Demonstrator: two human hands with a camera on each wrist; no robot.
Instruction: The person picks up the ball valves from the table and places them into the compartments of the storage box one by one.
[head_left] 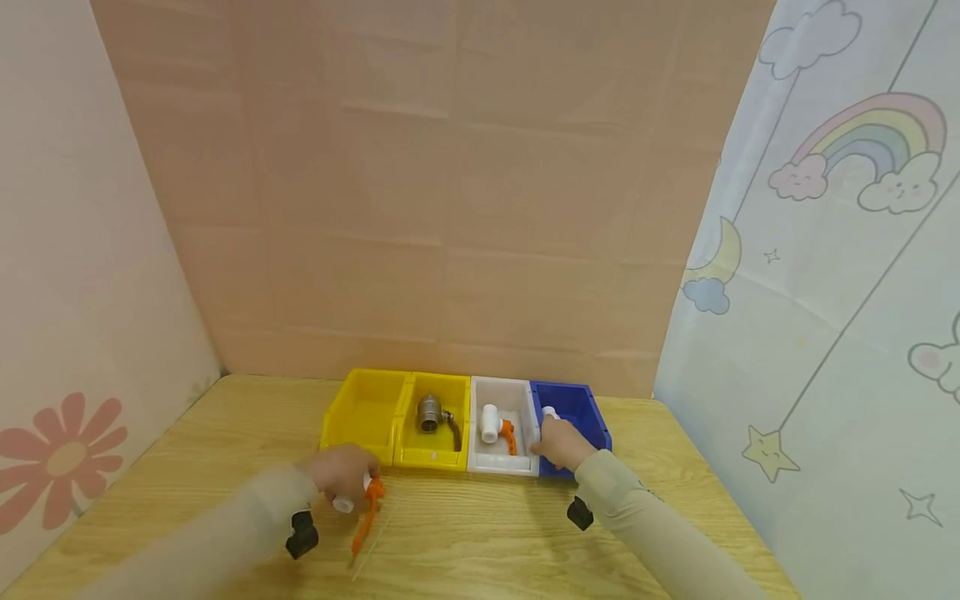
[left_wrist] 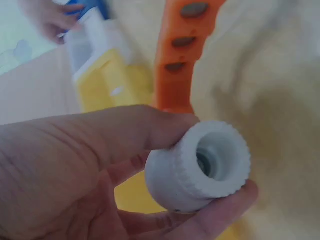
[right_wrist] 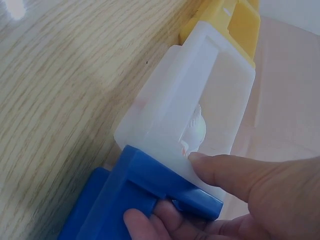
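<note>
In my left hand [head_left: 347,472] I hold a white plastic ball valve [left_wrist: 215,160] with an orange lever handle [head_left: 367,517]. My thumb and fingers close round its ribbed end, and the open bore faces the left wrist camera. My right hand [head_left: 562,443] is at the blue bin [head_left: 592,425], its thumb beside the wall shared with the white bin [head_left: 504,385]. A white piece [head_left: 551,412] shows just beyond the right fingers; whether they hold it is hidden. Another white valve with an orange handle [head_left: 491,423] lies in the white bin.
Two yellow bins join the row on the left. One yellow bin [head_left: 438,383] holds a metal valve [head_left: 430,413]; the outer yellow bin [head_left: 367,412] shows a bare floor. All stand on a wooden table [head_left: 465,533] before a plain backdrop, with a patterned wall at right.
</note>
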